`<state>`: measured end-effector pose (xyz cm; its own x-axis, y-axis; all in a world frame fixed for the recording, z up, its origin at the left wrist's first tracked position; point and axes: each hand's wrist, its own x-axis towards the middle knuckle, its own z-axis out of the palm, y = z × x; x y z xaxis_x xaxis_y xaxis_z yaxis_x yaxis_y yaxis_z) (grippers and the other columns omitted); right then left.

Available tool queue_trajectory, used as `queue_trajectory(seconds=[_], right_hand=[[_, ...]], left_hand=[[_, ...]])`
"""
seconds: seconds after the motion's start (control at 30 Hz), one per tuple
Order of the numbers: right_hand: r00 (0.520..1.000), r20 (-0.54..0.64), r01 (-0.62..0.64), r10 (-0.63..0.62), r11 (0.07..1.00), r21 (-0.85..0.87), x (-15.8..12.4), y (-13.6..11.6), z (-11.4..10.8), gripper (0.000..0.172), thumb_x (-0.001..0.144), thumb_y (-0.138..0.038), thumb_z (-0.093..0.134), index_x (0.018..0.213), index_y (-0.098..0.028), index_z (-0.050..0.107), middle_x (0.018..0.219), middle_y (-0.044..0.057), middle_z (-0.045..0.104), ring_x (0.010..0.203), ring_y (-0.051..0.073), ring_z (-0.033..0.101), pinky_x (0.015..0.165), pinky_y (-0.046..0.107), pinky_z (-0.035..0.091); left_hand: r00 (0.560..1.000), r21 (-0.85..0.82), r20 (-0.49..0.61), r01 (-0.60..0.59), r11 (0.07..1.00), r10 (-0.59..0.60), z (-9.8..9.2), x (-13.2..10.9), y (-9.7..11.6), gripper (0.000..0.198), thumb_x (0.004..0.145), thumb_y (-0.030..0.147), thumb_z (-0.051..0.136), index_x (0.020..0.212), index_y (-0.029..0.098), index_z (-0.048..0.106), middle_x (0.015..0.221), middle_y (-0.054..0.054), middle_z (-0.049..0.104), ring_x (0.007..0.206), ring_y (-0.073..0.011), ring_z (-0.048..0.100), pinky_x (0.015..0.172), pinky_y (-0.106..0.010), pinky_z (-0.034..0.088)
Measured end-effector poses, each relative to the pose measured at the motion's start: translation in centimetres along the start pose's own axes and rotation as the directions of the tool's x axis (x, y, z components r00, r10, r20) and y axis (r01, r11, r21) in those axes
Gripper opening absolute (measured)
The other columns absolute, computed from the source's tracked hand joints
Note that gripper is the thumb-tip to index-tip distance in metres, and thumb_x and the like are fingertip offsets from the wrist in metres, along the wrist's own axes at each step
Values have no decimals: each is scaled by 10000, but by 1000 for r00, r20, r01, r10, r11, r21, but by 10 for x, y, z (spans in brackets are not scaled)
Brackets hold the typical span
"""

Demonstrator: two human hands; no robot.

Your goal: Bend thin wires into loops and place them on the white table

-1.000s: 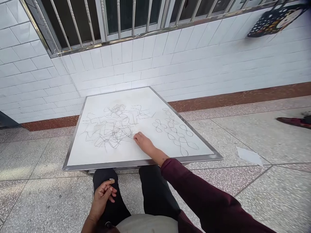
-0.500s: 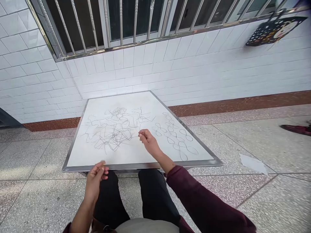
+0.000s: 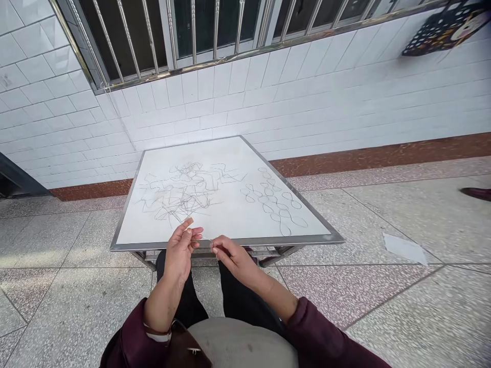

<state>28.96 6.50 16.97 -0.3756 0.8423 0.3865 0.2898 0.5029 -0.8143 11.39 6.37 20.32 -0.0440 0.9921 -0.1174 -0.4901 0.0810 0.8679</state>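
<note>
Over the table's near edge, my left hand (image 3: 179, 254) and my right hand (image 3: 237, 260) are close together, both with fingers pinched. A thin piece of wire (image 3: 206, 238) runs between their fingertips; its ends are hidden by the fingers. A tan wrap covers a fingertip of my left hand. Beyond my hands, a tangle of loose bent wires (image 3: 186, 202) lies on the left half of the white tabletop (image 3: 226, 225). To the right lie several wires shaped into figure-eight loops (image 3: 284, 214).
A metal rim (image 3: 318, 238) edges the table, which stands by a white tiled wall (image 3: 326, 102). Above it is a barred window (image 3: 215, 30). A dotted bag (image 3: 433, 38) hangs at upper right. White paper (image 3: 404, 249) lies on the floor, and a shoe (image 3: 475, 193) shows far right.
My right hand has come back from the middle of the tabletop to the near edge. My left hand has moved up and right to meet it, and a wire now spans them.
</note>
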Motion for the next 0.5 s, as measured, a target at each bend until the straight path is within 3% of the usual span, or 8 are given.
queue_trajectory(seconds=[0.17,0.3,0.4,0.5], right_hand=[[990,127,-82,56,974,211,0,-16,-4,356,1032,-434,345,1045,-214,625,953,75,691,873,193,628,761,325,501],[948,308,-200,85,909,365,12,-36,-6,467,1022,-516,351,992,-177,670,827,64,722,783,178,638,726,313,489],[905,419,-258,70,874,412,17,-47,-2,450,988,-540,438,997,-165,685,708,34,704,694,161,619,684,292,477],[901,431,-246,44,871,425,15,-53,4,375,964,-501,511,1023,-176,688,650,-2,675,633,140,584,653,269,461]], left_hand=[[994,73,26,-107,992,106,-5,-16,9,345,864,380,696,1136,168,690,977,-87,753,829,-148,660,724,-252,452],[975,167,149,-187,968,162,-10,-25,13,296,872,419,679,1038,180,734,957,-89,762,991,-219,662,863,-328,467],[935,222,300,-260,940,188,-16,-31,19,247,878,411,672,988,209,762,1003,-84,761,1053,-246,656,975,-400,452],[872,277,438,-362,890,218,-21,-36,27,200,909,354,636,999,242,776,1099,-84,731,1104,-254,642,1009,-425,451]])
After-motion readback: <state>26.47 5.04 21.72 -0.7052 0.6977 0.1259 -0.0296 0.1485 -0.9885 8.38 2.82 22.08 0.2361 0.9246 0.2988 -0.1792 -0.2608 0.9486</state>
